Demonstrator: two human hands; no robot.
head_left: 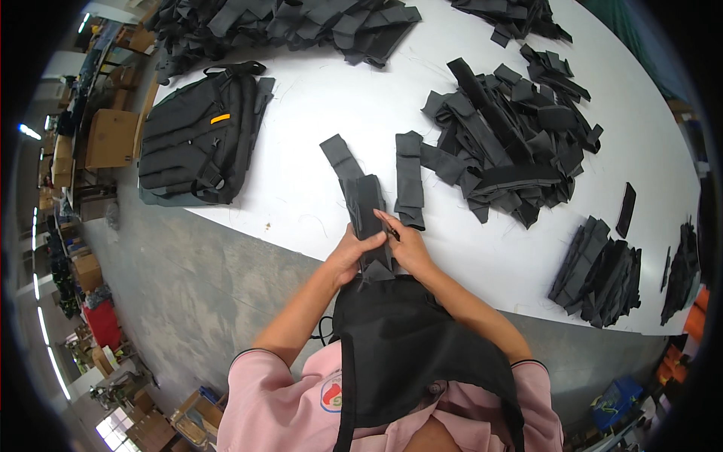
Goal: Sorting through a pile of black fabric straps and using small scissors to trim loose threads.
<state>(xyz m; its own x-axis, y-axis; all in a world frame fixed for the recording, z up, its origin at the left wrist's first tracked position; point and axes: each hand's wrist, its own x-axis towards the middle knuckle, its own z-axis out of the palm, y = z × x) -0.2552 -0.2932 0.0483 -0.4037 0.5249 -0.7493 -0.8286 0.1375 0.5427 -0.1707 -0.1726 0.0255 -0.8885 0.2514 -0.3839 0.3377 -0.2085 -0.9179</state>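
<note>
At the table's near edge, my left hand [351,253] is closed round a bundle of dark grey fabric strips [367,203], its thumb lying across the front. One loose strip [340,154] reaches out beyond the far end of the bundle. My right hand [409,247] is closed at the bundle's right side, its fingertips against the fabric. A small black tool [394,234] shows between those fingers; its exact kind is too small to make out. Just beyond my right hand, another folded grey strip [409,181] lies flat on the table.
A black backpack [197,139] lies on the white table [301,98] at the left. Heaps of dark fabric pieces sit at the back [294,26] and right [520,143]. A strip stack [599,273] is near the right edge. Cardboard boxes [111,138] stand at the far left.
</note>
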